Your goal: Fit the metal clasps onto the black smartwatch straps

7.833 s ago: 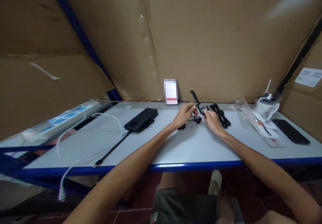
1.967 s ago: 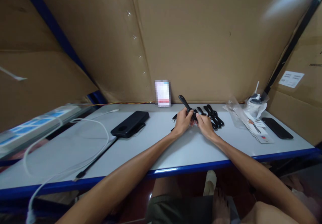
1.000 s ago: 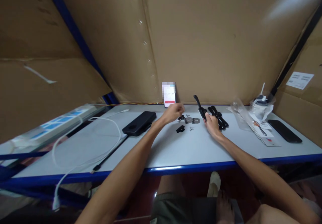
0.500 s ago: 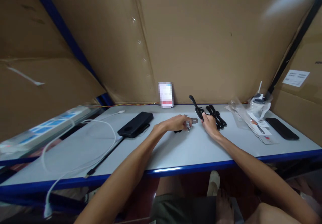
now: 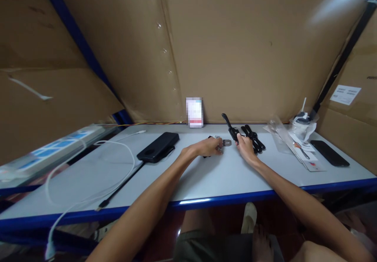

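Observation:
My right hand (image 5: 245, 146) grips a black spokeshave (image 5: 232, 131) by its middle, with one handle pointing up and to the left above the table. My left hand (image 5: 210, 147) is at the tabletop with its fingers curled down among small silver metal parts. Beside those fingertips is a slotted metal blade (image 5: 226, 142), flat on the table. What the left fingers pinch, if anything, is too small to make out. A black piece partly shows behind and under the left hand. More black spokeshaves (image 5: 253, 136) lie crosswise just right of my right hand.
A black power bank (image 5: 159, 147) with a cable lies left. White cables (image 5: 134, 163) loop near a power strip (image 5: 63, 148). A lit screen (image 5: 194, 112) leans at the back. On the right are plastic packaging (image 5: 294, 148), a bagged cup (image 5: 302, 124) and a dark phone (image 5: 330, 152).
My left hand has shifted slightly, its fingers settling lower among the small metal parts beside the blade. My right hand keeps the spokeshave in nearly the same place. The view has tilted slightly.

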`<act>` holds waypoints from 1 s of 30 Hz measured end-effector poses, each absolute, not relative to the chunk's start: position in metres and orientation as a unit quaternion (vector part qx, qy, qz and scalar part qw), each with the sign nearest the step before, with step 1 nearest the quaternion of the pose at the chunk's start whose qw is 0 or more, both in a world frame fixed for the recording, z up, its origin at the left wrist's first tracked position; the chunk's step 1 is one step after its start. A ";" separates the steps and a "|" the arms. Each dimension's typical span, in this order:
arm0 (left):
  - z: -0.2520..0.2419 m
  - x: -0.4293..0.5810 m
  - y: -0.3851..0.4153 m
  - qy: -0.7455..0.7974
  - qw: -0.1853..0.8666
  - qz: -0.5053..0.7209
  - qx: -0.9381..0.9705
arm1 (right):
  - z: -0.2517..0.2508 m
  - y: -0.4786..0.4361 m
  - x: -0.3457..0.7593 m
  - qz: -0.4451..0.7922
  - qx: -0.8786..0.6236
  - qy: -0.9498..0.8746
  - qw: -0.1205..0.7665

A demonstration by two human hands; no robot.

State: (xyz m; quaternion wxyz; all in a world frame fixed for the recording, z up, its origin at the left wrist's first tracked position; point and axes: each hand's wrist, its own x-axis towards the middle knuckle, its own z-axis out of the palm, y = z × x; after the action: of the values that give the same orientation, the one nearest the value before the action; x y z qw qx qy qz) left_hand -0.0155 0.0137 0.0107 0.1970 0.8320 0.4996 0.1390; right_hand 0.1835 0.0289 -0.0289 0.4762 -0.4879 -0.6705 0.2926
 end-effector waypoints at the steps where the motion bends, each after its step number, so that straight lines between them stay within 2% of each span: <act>1: 0.011 -0.016 0.014 0.500 0.197 0.130 0.833 | -0.029 0.029 0.183 0.292 -0.490 -0.670 0.475; 10: 0.012 -0.011 0.015 0.489 0.197 0.144 0.838 | -0.029 0.029 0.182 0.287 -0.489 -0.671 0.478; 18: 0.016 -0.013 0.007 0.536 0.094 0.140 0.827 | -0.026 0.026 0.182 0.282 -0.495 -0.673 0.471; 21: 0.026 -0.015 0.004 0.522 0.092 0.186 0.827 | -0.025 0.025 0.181 0.272 -0.503 -0.676 0.465; 26: 0.044 -0.008 -0.004 0.467 0.159 0.339 0.801 | -0.023 0.025 0.179 0.242 -0.507 -0.692 0.453; 30: 0.040 0.004 -0.007 0.466 0.135 0.328 0.811 | -0.022 0.024 0.178 0.219 -0.503 -0.712 0.439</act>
State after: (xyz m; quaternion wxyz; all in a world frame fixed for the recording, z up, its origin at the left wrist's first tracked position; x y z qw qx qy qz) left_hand 0.0041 -0.0067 0.0398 0.1347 0.8108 0.4660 0.3276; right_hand 0.1778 0.0242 -0.0220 0.4386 -0.5031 -0.7117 0.2191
